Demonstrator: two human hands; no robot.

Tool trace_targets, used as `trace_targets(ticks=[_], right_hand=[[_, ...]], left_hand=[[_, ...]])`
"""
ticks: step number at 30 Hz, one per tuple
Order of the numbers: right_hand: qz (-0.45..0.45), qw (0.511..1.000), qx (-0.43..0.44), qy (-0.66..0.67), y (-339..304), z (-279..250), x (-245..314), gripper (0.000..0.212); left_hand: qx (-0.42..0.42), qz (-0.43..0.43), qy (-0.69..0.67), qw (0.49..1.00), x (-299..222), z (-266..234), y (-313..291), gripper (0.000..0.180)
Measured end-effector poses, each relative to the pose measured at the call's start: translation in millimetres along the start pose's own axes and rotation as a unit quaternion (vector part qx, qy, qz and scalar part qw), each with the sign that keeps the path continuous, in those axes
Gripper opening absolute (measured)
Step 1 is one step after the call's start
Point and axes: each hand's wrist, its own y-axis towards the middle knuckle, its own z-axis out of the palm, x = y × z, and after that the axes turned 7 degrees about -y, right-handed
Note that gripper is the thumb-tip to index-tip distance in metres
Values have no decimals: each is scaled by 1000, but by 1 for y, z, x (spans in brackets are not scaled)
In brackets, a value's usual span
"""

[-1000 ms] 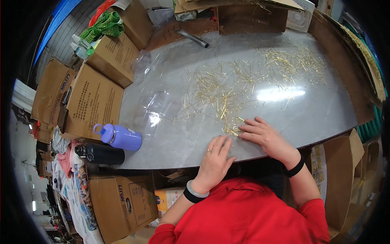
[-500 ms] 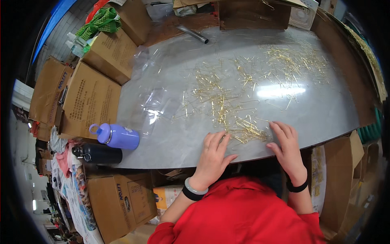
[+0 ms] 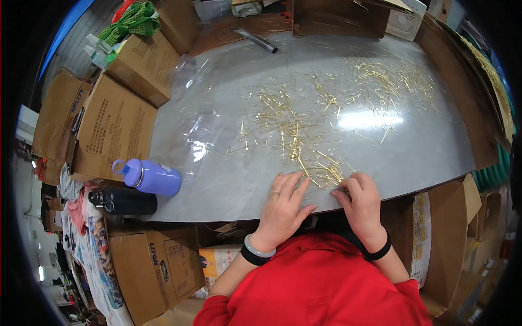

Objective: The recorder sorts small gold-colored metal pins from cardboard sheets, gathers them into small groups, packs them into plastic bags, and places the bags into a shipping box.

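Thin gold-coloured wire hooks lie in a loose pile near the table's front edge, between my two hands. At the pile's left side rests my left hand, palm down, fingers stretched and thumb apart, its fingertips beside the hooks. My right hand is at the pile's right end, with thumb and forefinger pinched at the ends of the wire hooks; the exact grip is partly hidden by the fingers. More gold wire hooks are scattered farther up the grey tabletop, with another spread at the far right.
At the left edge stand a purple bottle and a black bottle, both lying on their sides. Clear plastic bags lie left of the hooks. A metal tube is at the back. Cardboard boxes line the left side.
My right hand has moved left and nearer to me, and its fingers have closed from a spread pose to a pinch. The left hand stays nearly in place. The view has shifted slightly.
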Motion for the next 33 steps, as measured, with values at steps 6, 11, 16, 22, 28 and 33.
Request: trace_targets(ticks=[6, 11, 16, 22, 28, 33], right_hand=[[-73, 988, -9, -134, 14, -9, -4, 58], [-189, 971, 143, -41, 22, -14, 3, 43], [-301, 927, 199, -102, 88, -48, 14, 41], [-440, 871, 198, -92, 162, 11, 19, 37], [-283, 923, 208, -155, 177, 31, 12, 30], [-251, 939, 197, -127, 188, 23, 8, 31]], left_hand=[[-26, -27, -13, 999, -1, 5, -3, 66], [42, 34, 107, 993, -2, 5, 4, 61], [42, 36, 115, 992, 0, 6, 4, 56], [30, 31, 115, 992, -1, 6, 2, 51], [15, 18, 120, 993, -1, 5, 1, 54], [9, 8, 111, 994, 1, 8, 4, 56]])
